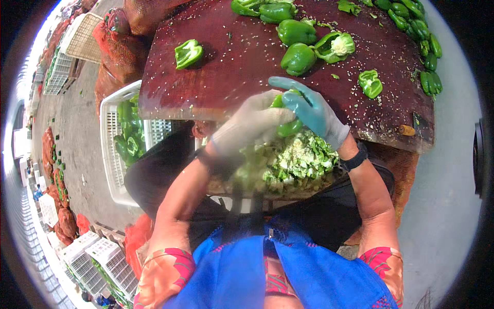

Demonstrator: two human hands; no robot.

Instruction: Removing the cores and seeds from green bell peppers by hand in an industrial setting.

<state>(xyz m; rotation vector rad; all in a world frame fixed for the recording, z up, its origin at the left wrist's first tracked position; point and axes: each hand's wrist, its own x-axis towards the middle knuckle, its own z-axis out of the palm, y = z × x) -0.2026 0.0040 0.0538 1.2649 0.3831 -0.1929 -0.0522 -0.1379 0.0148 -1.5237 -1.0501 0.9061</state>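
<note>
A green bell pepper (289, 127) is between my two gloved hands, over the near edge of a dark red board. My right hand (315, 109), in a blue-green coated glove, curls its fingers around the pepper from the right. My left hand (252, 119), in a pale glove blurred by motion, grips it from the left. Directly below, between my knees, lies a heap of pepper cores and seeds (301, 160) in a container. Farther off on the board (231, 77) are whole peppers (297, 32), an opened pepper (337, 46) with its core showing, and pepper halves (189, 54).
Left of my leg stands a white plastic crate (114, 154) with pepper pieces (128, 136) inside. A yellow handle (406, 130) lies at the board's right edge. More peppers (417, 26) line the far right. Red mesh sacks (118, 51) and stacked crates (110, 262) stand to the left.
</note>
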